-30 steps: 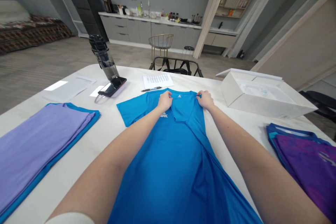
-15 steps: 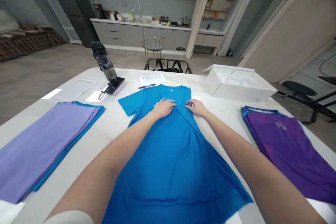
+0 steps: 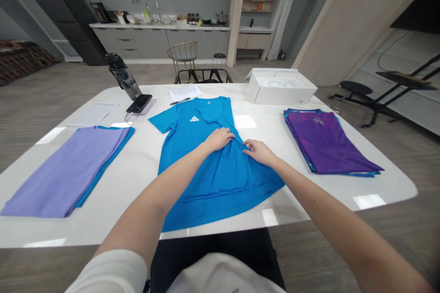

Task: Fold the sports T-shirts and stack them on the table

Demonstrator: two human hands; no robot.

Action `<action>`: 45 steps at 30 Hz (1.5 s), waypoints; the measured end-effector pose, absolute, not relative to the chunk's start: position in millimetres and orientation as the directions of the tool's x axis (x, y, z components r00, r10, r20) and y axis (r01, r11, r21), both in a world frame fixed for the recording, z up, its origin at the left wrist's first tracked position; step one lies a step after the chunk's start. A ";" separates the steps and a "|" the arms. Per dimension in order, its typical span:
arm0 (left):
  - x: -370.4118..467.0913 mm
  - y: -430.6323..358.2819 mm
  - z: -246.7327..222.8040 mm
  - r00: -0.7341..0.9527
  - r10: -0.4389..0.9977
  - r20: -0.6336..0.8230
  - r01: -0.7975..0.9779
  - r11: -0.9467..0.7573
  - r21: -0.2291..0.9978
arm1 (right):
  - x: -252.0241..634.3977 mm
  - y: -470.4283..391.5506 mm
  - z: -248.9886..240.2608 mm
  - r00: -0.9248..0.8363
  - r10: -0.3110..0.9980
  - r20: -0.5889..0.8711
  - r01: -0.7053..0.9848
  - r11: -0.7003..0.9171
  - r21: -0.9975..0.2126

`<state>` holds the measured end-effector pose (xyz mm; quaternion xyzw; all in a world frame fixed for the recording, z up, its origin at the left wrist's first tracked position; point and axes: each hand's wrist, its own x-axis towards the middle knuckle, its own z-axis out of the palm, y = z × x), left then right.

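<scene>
Folding the shirt point(image 3: 189, 160) in along one side, I judge; it lies on the table point(image 3: 268, 132); my left hand point(image 3: 219, 139) and right hand point(image 3: 259, 152) curl over it, whether pinching I cannot tell; next calls for smoothing.

Blue shirt point(image 3: 220, 174) partly behind left forearm point(image 3: 165, 187), paper print point(image 3: 185, 91) illegibly small

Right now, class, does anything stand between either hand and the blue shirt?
Nothing visible does. The left hand rests on the blue shirt; the right hand is at its folded side. The purple garment and white box sit apart, off to the right.
</scene>
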<state>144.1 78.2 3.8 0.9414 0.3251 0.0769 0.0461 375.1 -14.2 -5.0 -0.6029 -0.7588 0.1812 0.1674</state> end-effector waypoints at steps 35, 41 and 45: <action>90.4 -36.0 21.2 0.839 0.536 0.091 0.525 -0.843 0.118 | 296.7 -181.8 47.8 -0.380 0.915 -0.133 0.759 0.226 -0.611; 79.2 -85.1 9.0 0.886 0.449 0.117 0.436 -0.892 0.119 | 320.1 -175.6 30.8 -0.404 0.901 -0.156 0.828 0.288 -0.480; 82.0 -104.1 11.1 0.928 0.359 0.100 0.347 -0.931 0.117 | 333.8 -176.2 27.1 -0.479 0.853 -0.206 0.797 0.325 -0.510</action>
